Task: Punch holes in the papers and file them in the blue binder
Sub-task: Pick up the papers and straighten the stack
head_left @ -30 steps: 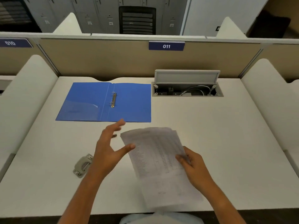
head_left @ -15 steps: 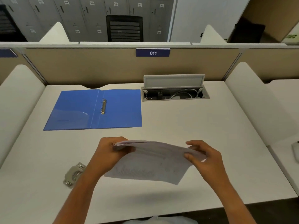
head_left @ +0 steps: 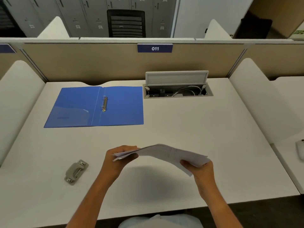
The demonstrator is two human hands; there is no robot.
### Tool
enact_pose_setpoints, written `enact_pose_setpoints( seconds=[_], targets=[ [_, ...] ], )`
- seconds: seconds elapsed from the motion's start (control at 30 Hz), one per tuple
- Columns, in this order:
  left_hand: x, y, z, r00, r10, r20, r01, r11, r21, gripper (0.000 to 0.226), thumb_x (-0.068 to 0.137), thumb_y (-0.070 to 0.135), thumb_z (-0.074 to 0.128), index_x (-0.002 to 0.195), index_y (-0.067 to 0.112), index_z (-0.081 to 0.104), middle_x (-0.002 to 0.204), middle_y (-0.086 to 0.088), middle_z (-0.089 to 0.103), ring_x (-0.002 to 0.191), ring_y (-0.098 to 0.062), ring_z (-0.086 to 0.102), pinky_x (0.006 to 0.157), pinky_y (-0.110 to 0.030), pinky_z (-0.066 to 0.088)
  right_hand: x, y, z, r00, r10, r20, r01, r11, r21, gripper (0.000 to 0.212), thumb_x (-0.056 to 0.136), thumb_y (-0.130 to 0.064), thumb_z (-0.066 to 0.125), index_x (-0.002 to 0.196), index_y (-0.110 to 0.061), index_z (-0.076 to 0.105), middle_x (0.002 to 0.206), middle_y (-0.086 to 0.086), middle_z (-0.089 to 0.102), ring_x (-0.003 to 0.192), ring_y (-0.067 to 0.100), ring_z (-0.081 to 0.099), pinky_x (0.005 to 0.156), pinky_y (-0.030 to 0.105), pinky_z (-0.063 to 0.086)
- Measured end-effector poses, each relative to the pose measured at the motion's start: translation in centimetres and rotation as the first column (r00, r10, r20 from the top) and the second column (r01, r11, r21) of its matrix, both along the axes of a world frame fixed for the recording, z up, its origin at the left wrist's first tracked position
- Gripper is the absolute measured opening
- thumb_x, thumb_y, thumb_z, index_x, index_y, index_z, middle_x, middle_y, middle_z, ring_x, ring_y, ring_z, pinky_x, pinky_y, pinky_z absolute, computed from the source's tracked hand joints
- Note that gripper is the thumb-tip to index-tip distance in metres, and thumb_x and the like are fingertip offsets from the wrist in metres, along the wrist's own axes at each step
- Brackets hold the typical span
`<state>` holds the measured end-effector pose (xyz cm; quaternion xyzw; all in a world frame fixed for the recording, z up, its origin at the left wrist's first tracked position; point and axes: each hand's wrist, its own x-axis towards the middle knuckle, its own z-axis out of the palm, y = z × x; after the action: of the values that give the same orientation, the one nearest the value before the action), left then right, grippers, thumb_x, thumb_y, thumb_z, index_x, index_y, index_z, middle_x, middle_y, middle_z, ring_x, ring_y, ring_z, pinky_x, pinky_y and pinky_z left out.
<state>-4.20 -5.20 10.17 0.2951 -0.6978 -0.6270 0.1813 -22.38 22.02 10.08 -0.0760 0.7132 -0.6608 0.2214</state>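
Observation:
A stack of printed papers (head_left: 166, 153) hangs above the white desk (head_left: 205, 137), held almost flat and bowed upward in the middle. My left hand (head_left: 118, 157) grips its left end and my right hand (head_left: 199, 170) grips its right end. The blue binder (head_left: 95, 106) lies open at the back left, its metal ring clasp (head_left: 104, 103) showing at the spine. A grey metal hole punch (head_left: 76, 171) sits on the desk to the left of my left forearm.
An open cable box with a raised lid (head_left: 177, 87) is set into the desk at the back right of the binder. White side dividers (head_left: 18, 99) and a beige back panel (head_left: 98, 63) enclose the desk. A white object (head_left: 300, 150) lies on the neighbouring desk, far right.
The papers went from lying slanted in my right hand to being held by both hands, then tilted flatter. My left hand closed on their left end. The view shifted slightly.

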Motion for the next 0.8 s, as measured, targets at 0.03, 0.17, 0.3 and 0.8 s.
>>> enact_pose_setpoints(
  seconds=[0.03,0.17,0.3,0.8],
  targets=[
    [0.2,0.3,-0.7,0.999,0.01,0.034,-0.01,1.0,0.014,0.039,0.088,0.005,0.087,0.1,0.041,0.087,0.107,0.01,0.085,0.101,-0.009,0.08,0.087,-0.015,0.061,0.0,0.0,-0.7,1.0,0.026,0.0,-0.026,0.999,0.038,0.047,0.079,-0.003,0.095,0.086,-0.048,0.087,0.086,-0.014,0.086,0.078,0.002,0.081,0.065,0.013,0.061],
    [1.0,1.5,-3.3,0.992,0.049,0.116,-0.056,0.997,0.059,0.047,0.084,0.012,0.091,0.101,0.055,0.082,0.107,0.016,0.084,0.101,-0.004,0.078,0.079,-0.016,0.06,0.7,0.7,-3.1,0.998,0.036,0.061,-0.042,0.993,0.109,0.037,0.078,0.002,0.095,0.097,-0.027,0.084,0.095,-0.007,0.087,0.084,0.01,0.082,0.068,0.016,0.062],
    [1.1,1.7,-4.0,0.984,0.089,0.151,-0.092,0.996,0.012,0.042,0.088,0.02,0.089,0.098,0.059,0.08,0.101,0.02,0.083,0.094,-0.002,0.079,0.075,-0.017,0.059,1.0,1.1,-4.3,0.997,0.004,0.076,-0.014,0.991,0.136,0.033,0.081,-0.005,0.095,0.101,-0.028,0.083,0.096,-0.006,0.087,0.087,0.014,0.083,0.07,0.017,0.063],
    [1.6,2.4,-4.3,0.975,0.128,0.18,-0.111,0.989,-0.098,0.04,0.088,0.021,0.089,0.095,0.059,0.075,0.1,0.025,0.077,0.092,-0.002,0.074,0.074,-0.02,0.056,0.4,2.7,0.6,0.915,0.211,-0.343,-0.085,0.934,0.347,0.031,0.089,-0.023,0.089,0.115,-0.037,0.079,0.112,-0.023,0.081,0.107,0.003,0.074,0.088,0.019,0.058]
  ],
)
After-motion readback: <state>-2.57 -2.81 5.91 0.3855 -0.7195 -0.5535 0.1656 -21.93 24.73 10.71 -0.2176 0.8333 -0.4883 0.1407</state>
